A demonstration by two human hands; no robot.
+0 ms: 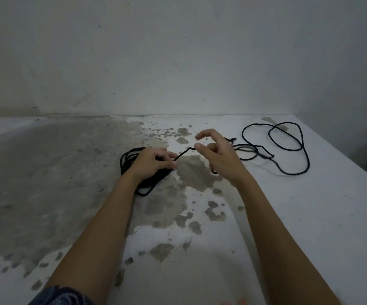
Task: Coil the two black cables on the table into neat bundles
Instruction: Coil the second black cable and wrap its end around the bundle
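Observation:
A coiled bundle of black cable (pixel 127 160) lies on the table (pixel 310 216), left of centre. My left hand (pixel 154 162) grips this bundle, fingers curled over its loops. One strand (pixel 183 153) runs from the bundle up to the right, to my right hand (pixel 217 154). That hand hovers with thumb and forefinger apart and the strand passing by its thumb; a firm hold is not evident. To the right, loose black cable (pixel 288 148) sprawls in wide loops on the table.
The table is white with large grey worn patches (pixel 46 183). A stained white wall (pixel 178 62) stands right behind it. The table's right edge (pixel 354 161) runs diagonally toward me.

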